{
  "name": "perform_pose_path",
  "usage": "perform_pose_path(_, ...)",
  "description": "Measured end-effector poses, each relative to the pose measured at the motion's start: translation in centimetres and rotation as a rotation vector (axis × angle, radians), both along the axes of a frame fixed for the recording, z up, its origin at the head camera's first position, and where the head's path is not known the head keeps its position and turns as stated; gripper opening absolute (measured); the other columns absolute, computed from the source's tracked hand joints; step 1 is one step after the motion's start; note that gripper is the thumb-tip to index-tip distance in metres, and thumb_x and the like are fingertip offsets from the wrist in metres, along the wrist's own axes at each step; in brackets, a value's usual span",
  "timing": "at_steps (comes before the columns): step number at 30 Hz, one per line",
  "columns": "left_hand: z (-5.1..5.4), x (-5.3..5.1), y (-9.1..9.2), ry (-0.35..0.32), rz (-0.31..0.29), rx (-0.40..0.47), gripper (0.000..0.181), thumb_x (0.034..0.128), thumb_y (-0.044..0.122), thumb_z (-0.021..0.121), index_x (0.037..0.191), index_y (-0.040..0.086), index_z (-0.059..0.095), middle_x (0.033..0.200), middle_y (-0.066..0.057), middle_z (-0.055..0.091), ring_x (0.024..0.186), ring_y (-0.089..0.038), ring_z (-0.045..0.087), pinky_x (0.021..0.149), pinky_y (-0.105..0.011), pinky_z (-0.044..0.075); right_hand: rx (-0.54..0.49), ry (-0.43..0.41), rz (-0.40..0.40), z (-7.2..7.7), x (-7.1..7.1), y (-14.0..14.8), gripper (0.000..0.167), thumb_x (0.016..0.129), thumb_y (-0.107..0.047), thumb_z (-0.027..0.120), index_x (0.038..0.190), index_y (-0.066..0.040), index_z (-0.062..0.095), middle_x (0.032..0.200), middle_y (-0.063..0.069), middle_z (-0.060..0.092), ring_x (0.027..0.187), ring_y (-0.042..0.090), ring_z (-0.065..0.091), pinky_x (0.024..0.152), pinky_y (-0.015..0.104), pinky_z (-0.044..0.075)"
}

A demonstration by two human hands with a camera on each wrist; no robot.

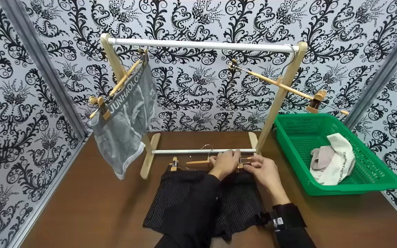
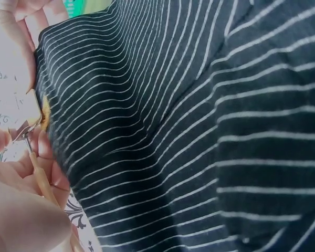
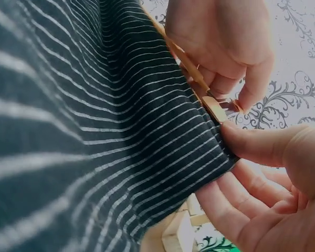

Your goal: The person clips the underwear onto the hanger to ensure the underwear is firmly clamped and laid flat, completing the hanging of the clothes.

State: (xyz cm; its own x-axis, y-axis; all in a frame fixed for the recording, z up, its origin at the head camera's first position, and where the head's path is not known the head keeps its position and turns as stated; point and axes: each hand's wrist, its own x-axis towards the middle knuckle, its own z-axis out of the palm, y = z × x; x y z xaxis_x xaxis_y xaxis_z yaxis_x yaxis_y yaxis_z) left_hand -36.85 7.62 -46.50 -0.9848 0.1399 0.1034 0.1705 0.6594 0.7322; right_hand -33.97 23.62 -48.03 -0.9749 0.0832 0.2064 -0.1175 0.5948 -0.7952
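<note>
Fingers pinching at the waistband's right corner

We are seeing the striped garment lying spread on the surface, waistband facing the rack; this layout is presumably keeping the top edge in line with the wooden hanger lying just beyond it.

Left hand: fingers are clamping on the right clip, apparently working its levers. Right hand: thumb and fingers are closing on the garment's corner, thumb above, others beneath, likely steadying the cloth at the clip's mouth. Whether the clip is biting yet, we cannot tell.

At the other end, the left clip is sitting on the waistband, probably anchoring that side.

Overhead, grey briefs are hanging by two clips at the rack's left; a bare hanger is hanging at its right, seemingly for ready access. Beside the rack, the green basket is holding a white cloth and a pinkish one, presumably within easy reach of the right hand.
</note>
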Motion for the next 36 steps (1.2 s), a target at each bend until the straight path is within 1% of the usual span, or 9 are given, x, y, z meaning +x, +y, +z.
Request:
perform_pose_path(2,-0.04,-0.02,0.09,0.012,0.012,-0.018,0.047,0.1070,0.043,0.031,0.087,0.018,0.066,0.109,-0.002,0.072,0.114,-0.030,0.058,0.099,-0.056,0.026,0.057,0.028,0.010,0.09,0.11,0.08,0.026,0.083,-0.014,0.083,0.105,0.000,0.077,0.092,0.013,0.077,0.097,0.032,0.072,0.089,0.048,0.052)
perform_pose_path(4,-0.06,-0.03,0.20,0.025,0.023,-0.035,0.047,0.1077,0.042,0.031,0.087,0.019,0.066,0.108,-0.002,0.073,0.112,-0.030,0.058,0.098,-0.056,0.026,0.100,0.036,0.024,0.27,0.23,0.14,0.016,0.083,-0.016,0.084,0.094,-0.005,0.080,0.088,0.009,0.077,0.091,0.027,0.073,0.082,0.044,0.053)
perform_pose_path(7,-0.13,-0.05,0.30,0.036,0.045,-0.043,0.046,0.1081,0.042,0.033,0.087,0.019,0.066,0.107,-0.001,0.073,0.111,-0.030,0.059,0.098,-0.056,0.027,0.114,0.026,0.072,0.51,0.33,0.31,0.011,0.084,-0.016,0.083,0.090,-0.008,0.080,0.083,0.005,0.077,0.082,0.021,0.071,0.073,0.036,0.052)
perform_pose_path(10,-0.18,-0.11,0.28,0.037,0.073,-0.008,0.043,0.1072,0.042,0.037,0.088,0.018,0.067,0.102,0.000,0.073,0.109,-0.030,0.060,0.099,-0.057,0.026,0.089,-0.018,0.133,0.78,0.43,0.49,0.010,0.087,-0.014,0.080,0.092,-0.006,0.079,0.083,0.004,0.075,0.076,0.015,0.066,0.067,0.029,0.049)
perform_pose_path(15,-0.20,-0.27,0.19,0.038,0.106,0.060,0.038,0.1058,0.040,0.045,0.089,0.015,0.069,0.096,0.000,0.073,0.106,-0.029,0.063,0.101,-0.059,0.024,0.006,-0.094,0.213,0.84,0.45,0.74,0.013,0.093,-0.011,0.073,0.098,0.001,0.076,0.088,0.008,0.074,0.071,0.014,0.061,0.060,0.025,0.048)
perform_pose_path(22,-0.18,-0.40,0.30,0.059,0.148,0.076,0.037,0.1047,0.040,0.049,0.090,0.015,0.071,0.095,-0.001,0.074,0.099,-0.026,0.066,0.100,-0.057,0.026,-0.095,-0.120,0.217,0.78,0.38,0.63,0.015,0.096,-0.008,0.069,0.102,0.005,0.073,0.085,0.007,0.071,0.063,0.013,0.056,0.055,0.024,0.046)
perform_pose_path(30,-0.62,-0.54,0.33,0.109,0.152,0.128,0.032,0.1021,0.034,0.056,0.088,0.013,0.074,0.090,0.001,0.074,0.093,-0.024,0.067,0.096,-0.056,0.026,-0.194,-0.138,0.281,0.93,0.67,0.48,0.021,0.097,-0.006,0.067,0.107,0.012,0.068,0.089,0.010,0.070,0.071,0.014,0.057,0.059,0.025,0.046)
perform_pose_path(33,-0.56,-0.58,0.32,0.093,0.147,0.133,0.032,0.1024,0.035,0.056,0.088,0.013,0.074,0.089,0.001,0.074,0.094,-0.024,0.067,0.099,-0.056,0.024,-0.186,-0.125,0.288,1.00,0.79,0.35,0.021,0.097,-0.005,0.066,0.107,0.013,0.067,0.089,0.010,0.069,0.069,0.015,0.056,0.058,0.024,0.044)
perform_pose_path(36,-0.40,-0.55,0.26,0.071,0.140,0.133,0.032,0.1033,0.036,0.055,0.090,0.014,0.074,0.091,0.002,0.074,0.097,-0.024,0.067,0.102,-0.057,0.023,-0.151,-0.080,0.254,0.95,0.68,0.14,0.019,0.097,-0.005,0.066,0.105,0.012,0.069,0.093,0.013,0.070,0.075,0.015,0.058,0.063,0.023,0.045)
